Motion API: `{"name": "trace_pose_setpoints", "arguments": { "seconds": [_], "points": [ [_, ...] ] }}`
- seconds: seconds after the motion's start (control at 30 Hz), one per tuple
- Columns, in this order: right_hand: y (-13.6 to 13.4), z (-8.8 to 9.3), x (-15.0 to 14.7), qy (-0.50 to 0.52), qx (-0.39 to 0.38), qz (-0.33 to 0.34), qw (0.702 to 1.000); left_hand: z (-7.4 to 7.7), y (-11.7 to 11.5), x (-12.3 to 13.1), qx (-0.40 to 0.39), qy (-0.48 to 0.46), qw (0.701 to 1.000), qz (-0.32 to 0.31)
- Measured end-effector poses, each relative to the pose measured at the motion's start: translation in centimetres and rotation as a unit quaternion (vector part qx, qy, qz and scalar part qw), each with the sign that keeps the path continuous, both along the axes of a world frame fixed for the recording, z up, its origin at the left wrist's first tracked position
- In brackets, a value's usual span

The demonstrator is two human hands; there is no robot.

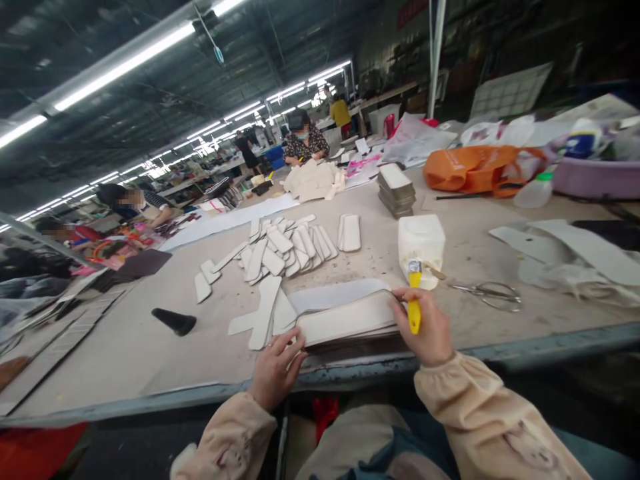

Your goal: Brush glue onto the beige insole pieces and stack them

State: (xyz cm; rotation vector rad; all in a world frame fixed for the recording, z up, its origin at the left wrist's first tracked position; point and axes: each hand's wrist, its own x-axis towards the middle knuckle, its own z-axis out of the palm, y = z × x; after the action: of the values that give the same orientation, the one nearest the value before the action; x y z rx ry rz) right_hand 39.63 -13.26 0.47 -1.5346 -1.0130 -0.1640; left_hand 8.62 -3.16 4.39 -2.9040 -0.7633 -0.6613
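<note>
A stack of long white panels (345,319) with rounded corners lies at the table's front edge. At its left end, the fingers of my left hand (280,363) are closed on the corner of the top panel. My right hand (425,327) holds a paintbrush (414,307) with a yellow handle, its metal collar pointing away from me. The thumb and fingertips of that hand also touch the panel's right end. Just beyond the brush stands a white plastic container (421,241) with stained front. Loose white pieces (267,313) lie left of the stack.
A heap of small white strips (287,247) covers the table's middle. Scissors (493,293) lie right of the container, and a black cone (174,321) lies on the left. Farther back are a stacked pile (396,190), an orange bag (475,168) and a purple basin (595,177). A co-worker (305,137) sits opposite.
</note>
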Motion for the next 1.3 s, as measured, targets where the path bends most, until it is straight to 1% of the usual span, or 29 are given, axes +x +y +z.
{"name": "trace_pose_setpoints", "arguments": {
  "seconds": [0.07,0.1,0.17,0.2,0.27,0.33,0.4,0.43,0.5,0.57,0.67,0.7,0.77,0.87,0.93,1.0,1.03,1.07,1.3],
  "points": [
    [-0.2,0.8,-0.4,0.063,0.046,0.049,0.996,0.7,0.3,0.1,-0.009,-0.033,0.999,0.01],
    [-0.2,1.3,-0.6,0.106,0.072,0.075,0.989,1.4,0.5,0.4,-0.016,-0.053,0.998,0.018],
    [-0.4,2.5,-0.9,0.19,0.127,0.122,0.966,3.2,1.2,1.5,-0.042,-0.073,0.996,0.03],
    [-0.6,3.1,-1.0,0.221,0.154,0.143,0.952,4.3,1.6,2.3,-0.066,-0.067,0.995,0.031],
    [-0.9,4.3,-0.9,0.255,0.197,0.184,0.929,6.7,2.2,4.5,-0.132,-0.03,0.991,0.02],
    [-1.4,5.3,-0.3,0.268,0.223,0.206,0.914,8.7,2.3,6.9,-0.217,0.023,0.976,0.003],
    [-2.1,6.1,0.6,0.27,0.24,0.201,0.91,9.8,1.8,9.1,-0.317,0.078,0.945,-0.009],
    [-2.5,6.3,1.3,0.268,0.247,0.191,0.911,9.8,1.4,9.9,-0.373,0.098,0.923,-0.009],
    [-3.2,6.5,2.6,0.258,0.259,0.162,0.917,9.2,0.2,11.1,-0.478,0.108,0.871,-0.001],
    [-3.9,6.2,3.9,0.241,0.251,0.133,0.928,8.0,-1.3,11.8,-0.551,0.085,0.83,0.014],
    [-4.8,5.5,5.3,0.219,0.205,0.098,0.949,5.9,-3.6,12.7,-0.621,0.038,0.782,0.026],
    [-5.0,5.3,5.7,0.217,0.191,0.083,0.954,5.3,-4.4,13.0,-0.648,0.02,0.761,0.028],
    [-5.5,4.7,6.3,0.217,0.177,0.051,0.959,4.3,-6.0,13.7,-0.706,-0.019,0.708,0.028],
    [-6.2,4.1,7.2,0.21,0.159,0.025,0.964,3.4,-8.2,14.2,-0.779,-0.061,0.624,0.02],
    [-6.8,3.9,7.9,0.201,0.151,0.023,0.968,3.0,-9.4,14.2,-0.821,-0.049,0.568,0.016],
    [-7.4,3.7,8.5,0.193,0.145,0.022,0.97,2.6,-10.4,13.9,-0.848,-0.02,0.529,0.015],
    [-7.7,3.6,8.8,0.188,0.143,0.021,0.971,2.4,-10.8,13.8,-0.854,-0.011,0.519,0.016],
    [-8.0,3.6,9.0,0.183,0.141,0.021,0.973,2.2,-11.1,13.7,-0.855,-0.009,0.518,0.019],
    [-8.7,3.2,9.6,0.184,0.125,0.013,0.975,0.6,-13.0,14.5,-0.836,-0.037,0.544,0.063]
  ]
}}
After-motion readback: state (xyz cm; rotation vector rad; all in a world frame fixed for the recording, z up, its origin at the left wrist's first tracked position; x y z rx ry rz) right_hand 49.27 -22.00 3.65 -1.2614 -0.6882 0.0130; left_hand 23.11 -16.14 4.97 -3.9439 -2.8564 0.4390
